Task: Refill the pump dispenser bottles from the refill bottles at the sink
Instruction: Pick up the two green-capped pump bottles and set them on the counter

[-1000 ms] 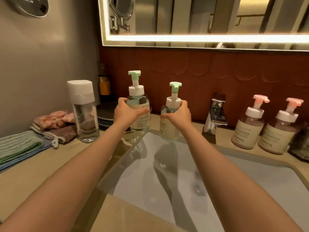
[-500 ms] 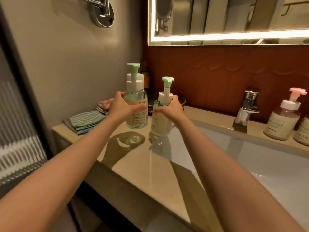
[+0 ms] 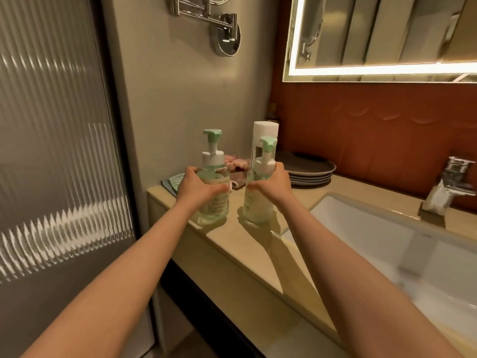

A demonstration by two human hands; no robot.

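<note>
At the counter [image 3: 227,241], left hand [image 3: 196,188] grips one pump bottle [image 3: 216,202], right hand [image 3: 273,183] a second pump bottle [image 3: 254,202].

The right pump bottle [image 3: 256,202] label reads only "ING"; print on the left pump bottle [image 3: 216,200] is illegible.

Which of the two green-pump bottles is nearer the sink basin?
The slimmer bottle in the right hand; the wider one in the left hand is farther from the sink.
</note>
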